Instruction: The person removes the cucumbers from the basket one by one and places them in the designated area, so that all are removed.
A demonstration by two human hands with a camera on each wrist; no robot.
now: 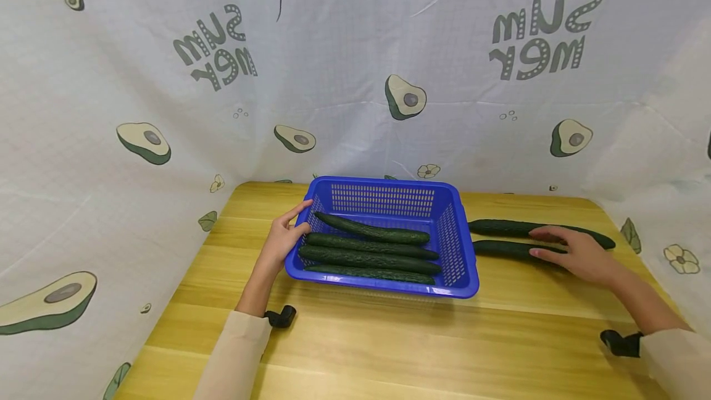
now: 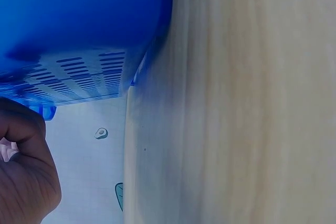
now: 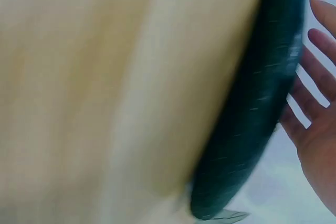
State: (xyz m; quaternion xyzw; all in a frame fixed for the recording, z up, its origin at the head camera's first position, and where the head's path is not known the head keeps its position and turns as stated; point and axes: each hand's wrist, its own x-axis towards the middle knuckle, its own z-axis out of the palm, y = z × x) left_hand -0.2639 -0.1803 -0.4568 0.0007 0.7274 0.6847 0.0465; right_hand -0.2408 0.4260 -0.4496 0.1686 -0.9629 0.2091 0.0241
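Note:
A blue plastic basket (image 1: 383, 292) stands mid-table with several dark green cucumbers (image 1: 369, 258) lying lengthwise inside. My left hand (image 1: 282, 238) holds its left rim, the thumb over the edge; in the left wrist view that hand (image 2: 23, 166) looks curled beside the basket wall (image 2: 79, 24). To the right of the basket, two more cucumbers lie on the wood, a far one (image 1: 500, 227) and a near one (image 1: 505, 250). Just above them is my right hand (image 1: 589, 258), its fingers apart and loosely bent. The right wrist view shows these fingers beside a cucumber (image 3: 252, 103), not curled round it.
The wooden table (image 1: 355, 344) extends in front of the basket. Behind and along both sides hangs a white curtain (image 1: 344, 79) printed with avocados. Black wrist devices, one on the left (image 1: 281, 316) and one on the right (image 1: 619, 343), jut from the sleeves.

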